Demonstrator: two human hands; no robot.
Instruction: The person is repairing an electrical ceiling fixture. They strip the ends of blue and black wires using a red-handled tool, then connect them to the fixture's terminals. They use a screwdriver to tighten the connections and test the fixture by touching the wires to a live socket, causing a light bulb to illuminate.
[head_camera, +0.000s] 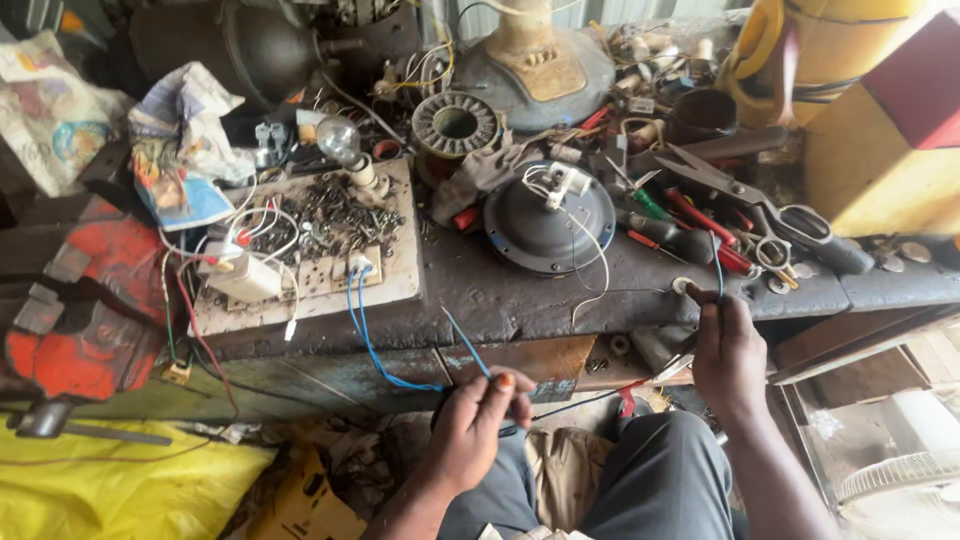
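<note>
My left hand (480, 420) pinches a thin blue wire (465, 342) whose free end sticks up towards the bench edge. My right hand (728, 350) grips another blue wire (717, 265) together with a dark wire and a slim tool, just below the bench front. A black wire (580, 403) runs between the two hands above my lap. A round dark motor housing (548, 222) with a white connector and white leads lies on the workbench (500, 295) above my hands.
A board with screws, a bulb (338, 140) and sockets sits at the left (310, 235), trailing blue wires. A copper-wound stator (455, 124), large shears (760, 200), screwdrivers and scrap crowd the bench. Yellow sheeting (110, 490) lies lower left, and a fan guard (900, 480) is lower right.
</note>
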